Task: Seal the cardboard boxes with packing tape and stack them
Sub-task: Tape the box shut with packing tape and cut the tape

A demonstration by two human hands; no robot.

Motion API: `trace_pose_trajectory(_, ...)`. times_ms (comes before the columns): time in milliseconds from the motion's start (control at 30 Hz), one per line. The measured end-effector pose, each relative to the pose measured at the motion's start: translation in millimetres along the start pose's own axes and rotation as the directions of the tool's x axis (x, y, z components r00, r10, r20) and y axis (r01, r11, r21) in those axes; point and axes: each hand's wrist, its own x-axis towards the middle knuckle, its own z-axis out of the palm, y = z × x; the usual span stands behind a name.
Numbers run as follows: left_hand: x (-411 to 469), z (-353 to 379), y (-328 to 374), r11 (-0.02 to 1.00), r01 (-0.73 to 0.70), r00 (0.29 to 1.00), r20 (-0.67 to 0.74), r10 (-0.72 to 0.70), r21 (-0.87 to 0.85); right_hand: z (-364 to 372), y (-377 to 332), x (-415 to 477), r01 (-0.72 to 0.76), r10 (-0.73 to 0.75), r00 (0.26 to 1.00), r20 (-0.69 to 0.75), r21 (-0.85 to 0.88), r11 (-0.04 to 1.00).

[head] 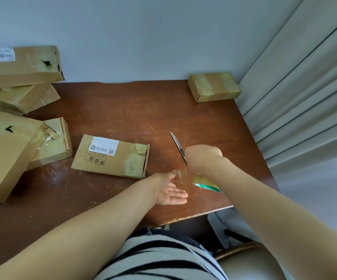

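Lying flat just left of both hands, the labelled box [111, 156] has its long axis left to right, nearer the left hand [171, 190], whose fingers are straight and together, thumb touching a clear tape strip [181, 175]. The right hand [202, 158] curls round a utility knife [176, 143].

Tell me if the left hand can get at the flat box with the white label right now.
Probably yes. The left hand lies open, palm up, just right of the labelled box, with only bare table between them. A clear tape strip at its thumb may need dropping first.
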Motion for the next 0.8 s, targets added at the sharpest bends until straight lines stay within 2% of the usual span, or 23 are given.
trace_pose_trajectory(200,5.9,0.0,5.4,0.969,0.019,1.0,0.021,-0.014,-0.247,1.0,-1.0,1.8,0.014,-0.014,1.0,0.007,-0.021,1.0)
trace_pose_trajectory(367,17.2,1.4,2.3,0.951,0.096,0.995,0.03,-0.092,-0.295,-8.2,-6.6,-1.9,0.077,-0.077,0.997,-0.001,-0.05,0.996)
trace_pose_trajectory(567,15.9,6.9,5.5,0.876,-0.044,0.998,0.024,0.064,-0.48,-43.4,11.9,-2.5,0.093,-0.092,0.995,-0.048,0.021,0.995)
trace_pose_trajectory(700,6.4,1.9,18.3,0.892,-0.174,0.982,-0.012,0.186,-0.417,-32.3,27.3,4.0,0.062,-0.06,0.998,-0.022,0.148,0.987)
trace_pose_trajectory(800,-1.2,-8.9,29.8,0.909,-0.269,0.963,-0.094,0.253,-0.319,-17.7,42.0,8.8,0.092,-0.094,0.995,-0.012,0.366,0.926)
